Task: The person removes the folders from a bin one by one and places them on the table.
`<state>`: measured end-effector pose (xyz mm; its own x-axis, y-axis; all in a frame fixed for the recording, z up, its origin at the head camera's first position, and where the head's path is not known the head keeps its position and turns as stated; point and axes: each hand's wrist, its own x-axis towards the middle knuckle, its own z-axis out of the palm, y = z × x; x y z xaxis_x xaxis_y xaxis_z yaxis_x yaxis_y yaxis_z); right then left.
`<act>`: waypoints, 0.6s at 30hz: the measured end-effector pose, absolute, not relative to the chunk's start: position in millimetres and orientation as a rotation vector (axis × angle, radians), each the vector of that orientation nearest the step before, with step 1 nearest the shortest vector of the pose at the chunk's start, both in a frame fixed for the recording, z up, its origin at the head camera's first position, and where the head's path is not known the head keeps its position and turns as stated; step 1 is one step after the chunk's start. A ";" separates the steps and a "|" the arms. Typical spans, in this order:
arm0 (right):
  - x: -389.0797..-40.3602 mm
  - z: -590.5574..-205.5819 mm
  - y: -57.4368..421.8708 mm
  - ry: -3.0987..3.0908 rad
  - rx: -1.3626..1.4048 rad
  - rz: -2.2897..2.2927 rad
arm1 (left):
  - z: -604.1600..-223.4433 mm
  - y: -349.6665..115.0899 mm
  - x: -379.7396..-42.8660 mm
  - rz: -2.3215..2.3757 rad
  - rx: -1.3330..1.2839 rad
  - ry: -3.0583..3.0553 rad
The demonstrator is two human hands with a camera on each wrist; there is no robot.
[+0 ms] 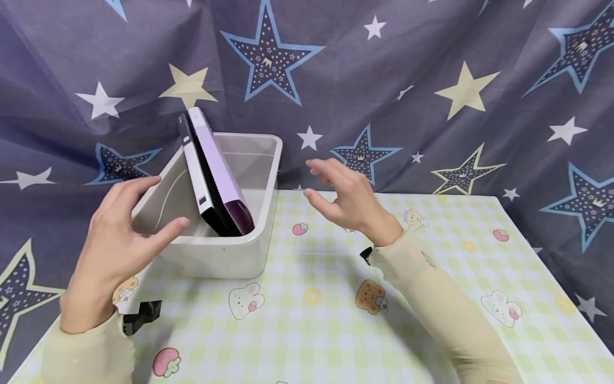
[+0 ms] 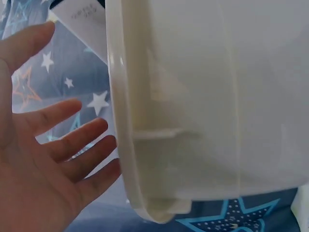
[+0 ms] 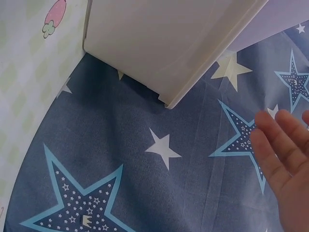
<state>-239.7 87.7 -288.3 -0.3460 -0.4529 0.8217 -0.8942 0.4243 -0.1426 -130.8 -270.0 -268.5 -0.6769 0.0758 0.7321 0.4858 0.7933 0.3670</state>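
A whitish plastic bin (image 1: 216,256) stands at the back left of the table. Two slim boxes lean side by side inside it, one black and white (image 1: 195,176), the other light purple with a dark end (image 1: 218,160); their upper ends rise past the back rim. My left hand (image 1: 117,232) is at the bin's left side with fingers spread and thumb over the near left corner. In the left wrist view its fingertips come right up to the bin's rim (image 2: 118,96). My right hand (image 1: 347,197) hovers right of the bin, fingers loosely bent around nothing.
A green checked cloth with cartoon animals and strawberries covers the table (image 1: 288,330). Behind it hangs a dark blue curtain (image 1: 408,117) printed with stars, close against the bin's back. Black straps (image 1: 141,317) show at the sleeve cuffs.
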 end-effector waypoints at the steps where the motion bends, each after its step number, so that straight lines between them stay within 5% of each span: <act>1: -240.4 -288.1 87.2 -1.964 1.143 0.790 | -268.9 -272.3 -131.7 -0.723 -0.417 -2.251; 18: -253.4 -281.8 75.6 -1.977 1.183 0.856 | -285.2 -298.2 -143.4 -0.975 -0.358 -2.428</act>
